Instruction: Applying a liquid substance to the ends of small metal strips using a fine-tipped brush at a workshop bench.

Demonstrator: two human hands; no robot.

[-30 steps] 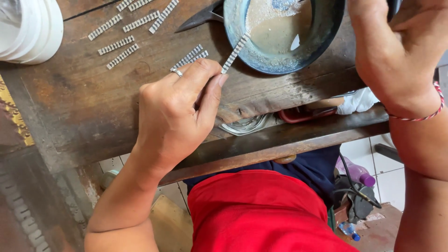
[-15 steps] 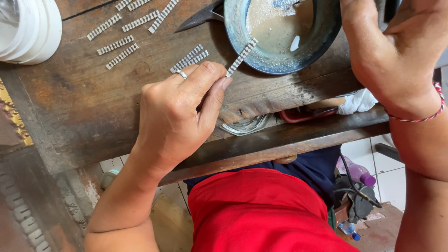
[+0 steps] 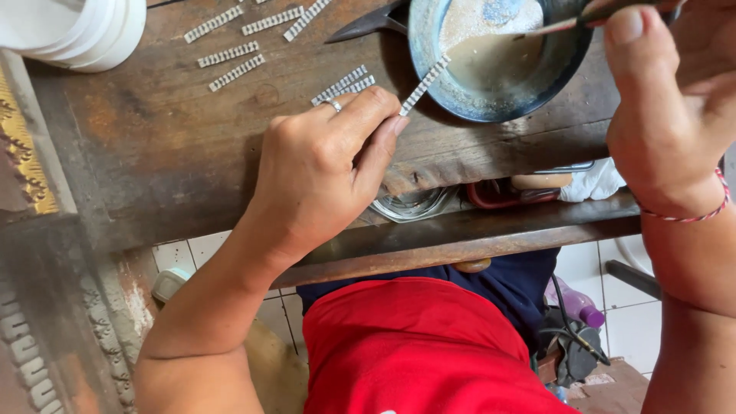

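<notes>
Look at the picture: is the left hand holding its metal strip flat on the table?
No: the left hand pinches the metal strip, tilted up over the bowl's rim.

Worn, dark wooden workbench [image 3: 153, 153] with a scratched, stained top, filling the upper half of the view; a lower wooden ledge [image 3: 475, 238] running under its near edge. Carved, gilded wooden trim [image 3: 27, 153] along the bench's left edge, with more carved woodwork [image 3: 46, 337] below it. White tiled floor [image 3: 629, 322] with dark grout lines beneath the bench, lit by soft, even daylight.
</notes>
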